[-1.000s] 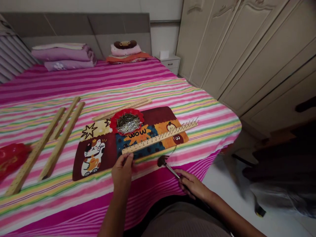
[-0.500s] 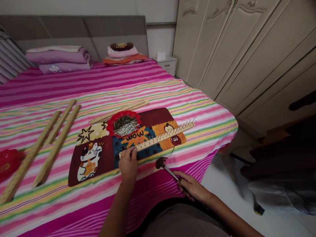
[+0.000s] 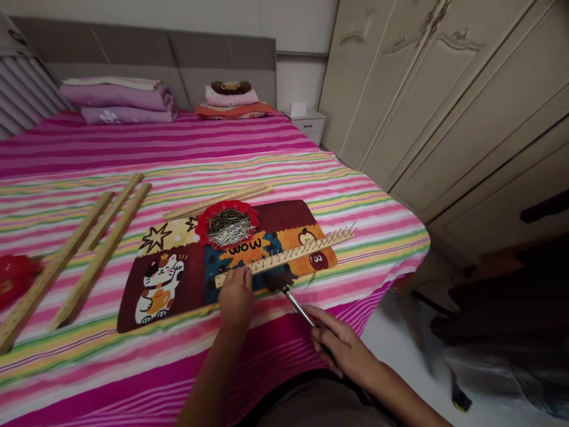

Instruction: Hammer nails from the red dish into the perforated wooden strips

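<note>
My left hand (image 3: 237,296) is closed in a pinch over the left part of a narrow wooden strip (image 3: 293,254), on a nail mostly hidden by the fingertips. Thin nails stand in a row along the strip from these fingers to its right end, many leaning. My right hand (image 3: 340,344) grips a hammer (image 3: 299,306) by its handle. The hammer's dark head is blurred and hangs close to the strip, just right of my left hand. Behind the strip, a red scalloped bowl (image 3: 203,228) holds a heap of loose nails (image 3: 229,226). A printed mat (image 3: 189,296) lies beneath.
More wooden strips (image 3: 104,255) lie on the striped bedspread (image 3: 355,207) at left, beside another red dish (image 3: 15,276). Another pale strip (image 3: 213,201) rests behind the bowl. Folded bedding (image 3: 118,101) is by the headboard; a wardrobe (image 3: 427,95) stands at right.
The hammer head has moved left and slightly up, nearer my left hand and the strip. My left hand still pinches at the strip. The view has shifted slightly.
</note>
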A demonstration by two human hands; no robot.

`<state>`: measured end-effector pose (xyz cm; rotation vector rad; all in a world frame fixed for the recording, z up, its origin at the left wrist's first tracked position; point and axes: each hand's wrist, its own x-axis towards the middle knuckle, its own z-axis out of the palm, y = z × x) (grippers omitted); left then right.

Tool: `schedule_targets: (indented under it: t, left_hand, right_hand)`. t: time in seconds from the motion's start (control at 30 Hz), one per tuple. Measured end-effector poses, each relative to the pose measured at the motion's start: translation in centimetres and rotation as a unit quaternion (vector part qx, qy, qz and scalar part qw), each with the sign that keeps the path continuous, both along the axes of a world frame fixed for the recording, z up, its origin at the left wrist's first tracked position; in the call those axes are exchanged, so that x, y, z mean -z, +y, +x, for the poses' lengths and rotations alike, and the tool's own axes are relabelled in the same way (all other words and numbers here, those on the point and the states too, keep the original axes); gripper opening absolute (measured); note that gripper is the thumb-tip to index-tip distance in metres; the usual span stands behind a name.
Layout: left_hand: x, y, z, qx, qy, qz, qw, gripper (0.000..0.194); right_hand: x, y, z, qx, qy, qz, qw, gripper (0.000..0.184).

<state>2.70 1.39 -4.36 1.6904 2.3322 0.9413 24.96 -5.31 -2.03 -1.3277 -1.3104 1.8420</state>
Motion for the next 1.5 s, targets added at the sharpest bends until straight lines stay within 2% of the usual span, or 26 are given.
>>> schedule_targets:
  t: [0.1,0.17,0.33,0.5,0.7,0.8,0.9,0.97,1.07,1.17,1.23,1.3,1.43,1.5]
  left_hand:
    - [0.3,0.0,-0.1,0.009,0.009,0.009,1.000,0.024]
    - [0.4,0.0,-0.2,0.009,0.007,0.009,1.000,0.024]
    - [0.4,0.0,-0.2,0.006,-0.003,0.000,1.000,0.024]
    - [0.6,-0.1,-0.2,0.012,-0.001,0.005,1.000,0.022]
    - [0.9,0.0,-0.2,0.008,-0.022,0.037,0.999,0.024]
    - [1.1,0.2,-0.4,0.008,-0.047,0.043,0.998,0.021]
    - [1.1,-0.1,-0.6,0.016,-0.075,0.054,0.996,0.021]
    - [0.5,-0.6,-0.9,0.023,-0.079,0.069,0.994,0.023]
    - [-1.4,-1.1,-2.2,0.026,-0.056,0.099,0.993,0.025]
    - [-4.0,-0.1,-4.5,-0.016,0.006,0.099,0.995,0.025]
    - [-5.5,1.7,-6.3,-0.037,0.066,0.068,0.995,0.027]
    - [-6.4,3.9,-7.6,-0.025,0.117,0.014,0.993,0.029]
    - [-6.7,8.0,-8.4,0.031,0.191,-0.160,0.968,0.028]
    - [-6.8,9.2,-8.0,0.028,0.209,-0.230,0.950,0.029]
  right_hand:
    - [-2.6,1.7,-1.5,-0.023,-0.004,0.094,0.995,0.048]
    - [-3.8,2.9,-2.6,-0.044,-0.026,0.152,0.987,0.044]
    - [-4.5,4.5,-4.7,-0.081,-0.066,0.234,0.967,0.041]
    - [-4.6,4.1,-4.7,-0.075,-0.076,0.199,0.974,0.038]
    - [-4.6,2.5,-2.6,-0.038,-0.052,0.144,0.987,0.045]
    - [-3.3,1.5,-1.4,-0.031,-0.055,0.094,0.994,0.049]
    - [-1.0,0.5,-0.3,-0.041,-0.056,0.045,0.997,0.052]
    - [0.7,0.0,0.3,-0.045,-0.053,0.023,0.997,0.052]
    - [3.3,-0.3,0.9,-0.040,-0.041,0.006,0.998,0.050]
    - [5.4,-0.3,1.3,-0.021,-0.032,-0.013,0.999,0.051]
    - [6.4,-0.2,1.5,-0.008,-0.033,-0.034,0.999,0.055]
    - [7.1,-0.2,1.7,0.000,-0.033,-0.053,0.998,0.057]
    - [7.6,-0.1,1.8,0.013,-0.020,-0.066,0.998,0.058]
    - [7.7,0.0,1.8,0.017,-0.010,-0.061,0.998,0.058]
